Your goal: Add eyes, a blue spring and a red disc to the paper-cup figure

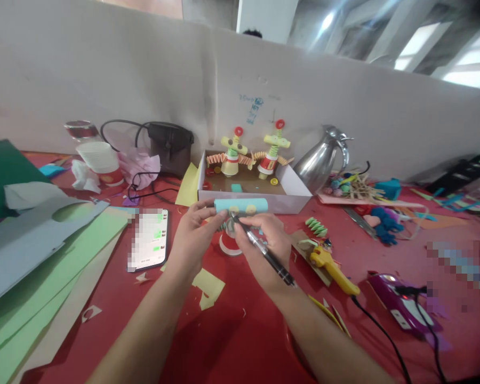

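My left hand is closed on the left end of a light blue paper tube. Two round yellow paper spots sit on the tube's near side. In my right hand is a black and silver pen, its tip at the left yellow spot. Below the tube stands a paper cup with a red band, partly hidden by my hands. Behind, a white box holds two paper-cup figures with folded paper arms and yellow tube heads.
A phone and stacked coloured paper lie to the left. A yellow glue gun, a purple power strip and their cables lie to the right. A steel jug stands behind; paper scraps lie in front.
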